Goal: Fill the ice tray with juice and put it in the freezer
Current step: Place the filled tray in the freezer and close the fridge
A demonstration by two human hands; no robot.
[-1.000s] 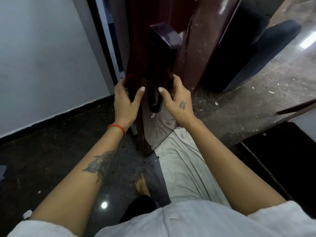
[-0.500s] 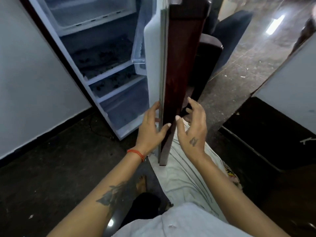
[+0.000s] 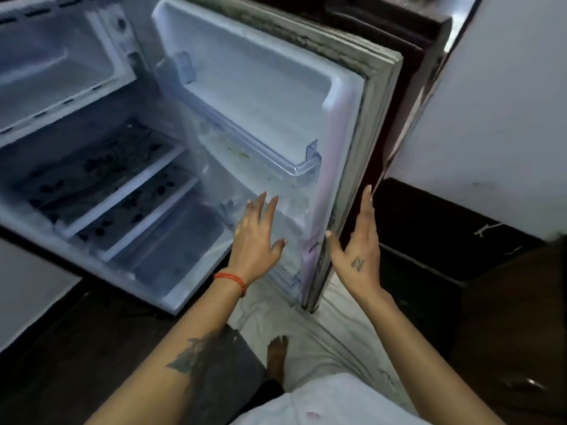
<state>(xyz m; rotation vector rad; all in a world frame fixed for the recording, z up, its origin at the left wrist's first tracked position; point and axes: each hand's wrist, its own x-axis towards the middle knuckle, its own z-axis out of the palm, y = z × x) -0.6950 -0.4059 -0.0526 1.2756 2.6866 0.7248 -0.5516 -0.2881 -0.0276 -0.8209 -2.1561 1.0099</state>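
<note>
I am looking into the open fridge (image 3: 129, 179), its freezer box (image 3: 58, 65) sitting at the top left above bare shelves. The door (image 3: 306, 118) is standing wide, and if it is swinging on freely it could be knocking the dark cabinet (image 3: 423, 72) behind it. My left hand (image 3: 256, 240) is hovering, fingers spread, gripping nothing; my right hand (image 3: 359, 243) is lying flat along the door's edge, fingers straight. The ice tray is appearing nowhere, so nothing is freezing yet.
</note>
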